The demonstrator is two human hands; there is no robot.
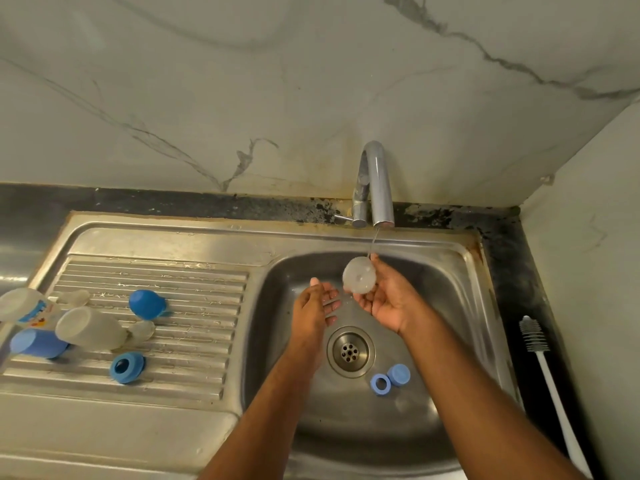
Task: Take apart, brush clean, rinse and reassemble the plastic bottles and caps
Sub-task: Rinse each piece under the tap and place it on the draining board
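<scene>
Over the steel sink (pixel 263 341), under the tap (pixel 375 188)'s thin stream, the right hand (pixel 388 299) cradles a round translucent part (pixel 359 275) in curled fingers; what it is stays unclear. The left hand (pixel 313 308) lies released, palm up, just beside. Cloudy bottles (pixel 90 329) lie left on the ribbed drainboard, one cut off.

Dim, yellowish indoor light cast from above, soft glare caught on the steel sink (pixel 460 261) and tap (pixel 375 174), straight edges bowed by the wide lens (most at the corners), bottles (pixel 86 327) at left blurred, shadows kept faint.

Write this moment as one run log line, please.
step: rinse | right hand: holds clear disc under tap | left hand: open, empty
</scene>
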